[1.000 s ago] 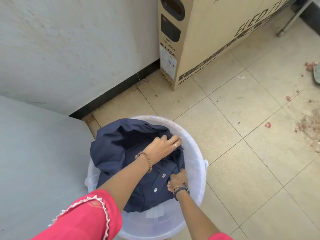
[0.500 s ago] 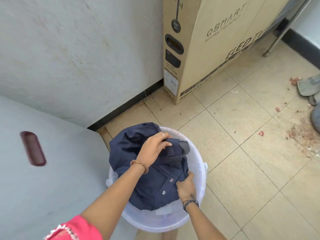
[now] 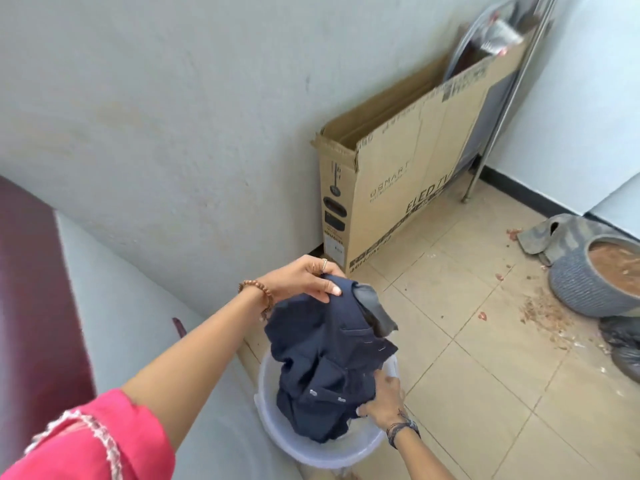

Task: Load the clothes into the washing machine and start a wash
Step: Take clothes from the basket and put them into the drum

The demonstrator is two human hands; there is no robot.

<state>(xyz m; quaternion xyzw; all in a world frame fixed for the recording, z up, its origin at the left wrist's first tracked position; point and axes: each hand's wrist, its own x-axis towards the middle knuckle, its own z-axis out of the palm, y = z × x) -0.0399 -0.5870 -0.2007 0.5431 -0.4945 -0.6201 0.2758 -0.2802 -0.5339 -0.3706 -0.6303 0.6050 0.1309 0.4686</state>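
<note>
Head view: our left hand [image 3: 304, 278] pinches the navy garment [image 3: 329, 362] from above. Below it, our right hand [image 3: 382, 398] grips the hem, clearing the bucket [image 3: 311, 452] for loading.

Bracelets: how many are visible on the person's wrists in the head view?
2. A brown beaded bracelet on the left wrist, above the navy garment; a dark corded bracelet on the right wrist, beside the white tub. Sleeves could hide more.

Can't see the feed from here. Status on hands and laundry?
Left hand grips navy shirt at top, right hand holds its lower edge. Shirt partly lifted from white bucket. Washer at left, nothing in the way.
</note>
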